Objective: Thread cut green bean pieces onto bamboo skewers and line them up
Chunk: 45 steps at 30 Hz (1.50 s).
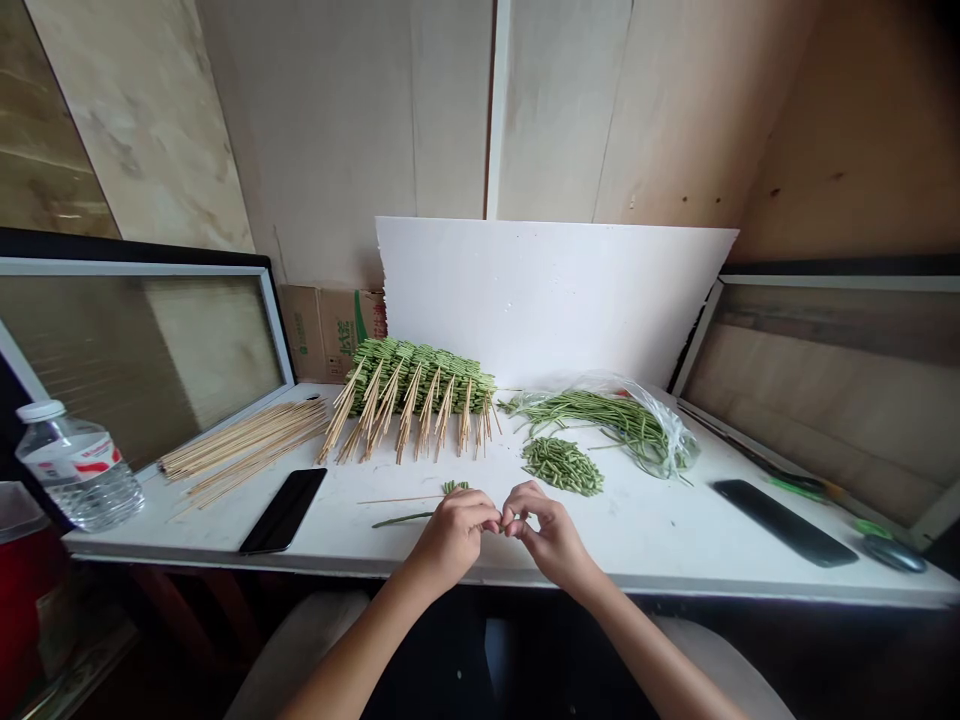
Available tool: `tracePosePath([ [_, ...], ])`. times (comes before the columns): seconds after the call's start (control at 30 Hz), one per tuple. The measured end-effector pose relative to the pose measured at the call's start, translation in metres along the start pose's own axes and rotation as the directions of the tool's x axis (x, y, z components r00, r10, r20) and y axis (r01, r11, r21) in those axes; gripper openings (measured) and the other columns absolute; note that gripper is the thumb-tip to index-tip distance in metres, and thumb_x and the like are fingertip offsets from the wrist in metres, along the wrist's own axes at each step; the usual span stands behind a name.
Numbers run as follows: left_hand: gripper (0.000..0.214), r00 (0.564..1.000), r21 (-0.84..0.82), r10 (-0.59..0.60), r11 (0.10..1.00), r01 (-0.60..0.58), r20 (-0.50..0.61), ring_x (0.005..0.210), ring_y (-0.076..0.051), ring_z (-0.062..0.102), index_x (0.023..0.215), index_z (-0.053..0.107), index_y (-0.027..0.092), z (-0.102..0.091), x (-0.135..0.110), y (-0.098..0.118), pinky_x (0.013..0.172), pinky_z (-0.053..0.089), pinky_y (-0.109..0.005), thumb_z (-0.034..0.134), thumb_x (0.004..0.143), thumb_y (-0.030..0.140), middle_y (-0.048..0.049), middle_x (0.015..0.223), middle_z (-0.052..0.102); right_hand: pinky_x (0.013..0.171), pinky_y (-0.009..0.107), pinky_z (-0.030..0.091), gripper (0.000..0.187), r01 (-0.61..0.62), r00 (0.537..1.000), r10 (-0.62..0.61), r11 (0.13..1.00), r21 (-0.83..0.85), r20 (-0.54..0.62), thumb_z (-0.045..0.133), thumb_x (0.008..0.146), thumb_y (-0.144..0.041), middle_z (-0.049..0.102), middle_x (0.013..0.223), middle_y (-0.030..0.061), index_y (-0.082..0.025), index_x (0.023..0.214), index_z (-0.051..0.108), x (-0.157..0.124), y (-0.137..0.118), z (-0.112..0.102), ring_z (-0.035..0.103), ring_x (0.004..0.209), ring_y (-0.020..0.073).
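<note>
My left hand (pixel 456 528) and my right hand (pixel 546 530) meet just above the front of the white table, thumbs and forefingers pinched together at the tips. A thin green bean (pixel 401 519) runs out to the left from behind my left hand, and a bit of green shows at the fingertips. My fingers hide most of what they pinch. A single bamboo skewer (pixel 397 499) lies behind the left hand, near a few short bean pieces (pixel 454 486). Farther back on the right sits a heap of cut bean pieces (pixel 562 466).
Skewered beans (pixel 420 375) are stacked at the back, sticks facing me. Loose skewers (pixel 244 440) lie left, beside a black phone (pixel 283 511) and a water bottle (pixel 79 468). Whole long beans (pixel 592 412) spill from a plastic bag. A dark flat slab (pixel 784 521) lies right.
</note>
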<state>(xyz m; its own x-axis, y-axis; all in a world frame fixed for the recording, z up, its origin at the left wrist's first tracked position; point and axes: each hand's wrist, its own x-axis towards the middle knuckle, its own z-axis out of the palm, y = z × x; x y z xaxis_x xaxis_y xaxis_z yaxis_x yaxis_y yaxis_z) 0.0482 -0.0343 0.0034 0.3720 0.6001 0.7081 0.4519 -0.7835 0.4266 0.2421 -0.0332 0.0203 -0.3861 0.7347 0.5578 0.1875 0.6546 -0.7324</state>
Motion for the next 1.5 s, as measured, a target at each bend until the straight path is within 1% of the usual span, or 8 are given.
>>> tracePosePath([
  [0.13,0.04,0.997,0.126,-0.065,0.99,0.069,-0.03,0.077,-0.019,0.062,0.076,0.071,0.017,-0.018,0.003,-0.015,0.078,0.045,-0.032,0.046,0.081,-0.013,-0.003,0.078,0.071,0.087,0.039,0.046,0.024,0.052,0.991,-0.046,0.998,-0.039,0.126,0.066,0.097,-0.034,0.069,0.079,0.0051,-0.024,0.076,0.071,0.004,0.002,-0.011,0.058,0.092,0.0252],
  [0.3,0.019,0.985,0.03,-0.165,0.986,0.167,-0.055,0.082,-0.018,0.065,0.094,0.073,0.019,-0.041,0.009,-0.013,0.079,0.049,-0.029,0.057,0.098,0.01,-0.0035,0.09,0.072,0.086,0.043,0.046,0.027,-0.049,0.996,0.022,0.948,-0.314,-0.088,0.071,0.091,-0.052,0.071,0.081,0.0065,-0.027,0.087,0.08,0.008,0.032,-0.029,0.06,0.087,0.0279],
  [0.47,0.021,0.982,-0.029,-0.186,0.982,0.186,-0.02,0.087,-0.017,0.066,0.102,0.072,0.02,-0.03,0.007,-0.004,0.081,0.052,-0.028,0.051,0.105,0.022,-0.0057,0.098,0.068,0.083,0.043,0.048,0.041,-0.162,0.985,0.12,0.876,-0.454,-0.121,0.052,0.101,-0.052,0.074,0.088,0.0104,-0.024,0.101,0.082,0.003,0.063,-0.031,0.062,0.09,0.0302],
  [0.7,0.038,0.98,-0.003,-0.188,0.982,0.189,0.07,0.097,-0.019,0.064,0.124,0.068,0.022,-0.022,0.002,-0.007,0.088,0.055,-0.032,0.039,0.104,0.01,-0.0088,0.108,0.061,0.089,0.045,0.047,0.035,-0.125,0.992,0.096,0.831,-0.542,-0.081,0.058,0.098,-0.047,0.074,0.087,0.0096,-0.025,0.084,0.081,-0.003,0.07,-0.021,0.06,0.093,0.0304],
  [0.93,0.036,0.977,-0.074,-0.204,0.975,0.208,0.062,0.1,-0.019,0.067,0.127,0.068,0.025,-0.018,0.0,-0.012,0.09,0.055,-0.032,0.049,0.101,0.009,-0.0071,0.111,0.067,0.086,0.043,0.048,0.047,-0.191,0.981,0.158,0.9,-0.392,-0.114,0.044,0.104,-0.055,0.075,0.099,0.0103,-0.024,0.099,0.079,0.003,0.05,-0.028,0.061,0.099,0.0305],
  [1.1,0.037,0.982,-0.091,-0.186,0.978,0.186,0.007,0.095,-0.018,0.069,0.127,0.067,0.025,-0.01,0.0,-0.012,0.089,0.054,-0.031,0.062,0.095,0.007,-0.0037,0.102,0.072,0.072,0.033,0.049,0.035,-0.157,0.986,0.164,0.979,-0.129,0.039,0.065,0.095,-0.054,0.076,0.104,0.0076,-0.027,0.115,0.076,0.003,0.019,-0.012,0.066,0.092,0.0246],
  [1.33,0.011,0.98,-0.054,-0.199,0.978,0.2,0.02,0.088,-0.019,0.069,0.104,0.076,0.021,-0.014,0.001,-0.009,0.082,0.054,-0.03,0.069,0.095,0.02,-0.0053,0.096,0.073,0.072,0.032,0.049,0.027,-0.137,0.988,0.124,0.981,-0.139,-0.093,0.064,0.096,-0.049,0.076,0.098,0.0059,-0.026,0.099,0.077,0.001,0.012,-0.008,0.06,0.078,0.0196],
  [1.5,0.015,0.984,-0.003,-0.174,0.985,0.174,0.032,0.084,-0.019,0.068,0.1,0.077,0.021,-0.016,0.002,-0.004,0.078,0.053,-0.03,0.063,0.097,0.017,-0.0057,0.093,0.072,0.072,0.033,0.048,0.023,-0.095,0.994,0.085,0.98,-0.177,-0.063,0.07,0.093,-0.047,0.073,0.094,0.0055,-0.025,0.097,0.075,0.002,0.008,-0.009,0.058,0.079,0.0207],
])
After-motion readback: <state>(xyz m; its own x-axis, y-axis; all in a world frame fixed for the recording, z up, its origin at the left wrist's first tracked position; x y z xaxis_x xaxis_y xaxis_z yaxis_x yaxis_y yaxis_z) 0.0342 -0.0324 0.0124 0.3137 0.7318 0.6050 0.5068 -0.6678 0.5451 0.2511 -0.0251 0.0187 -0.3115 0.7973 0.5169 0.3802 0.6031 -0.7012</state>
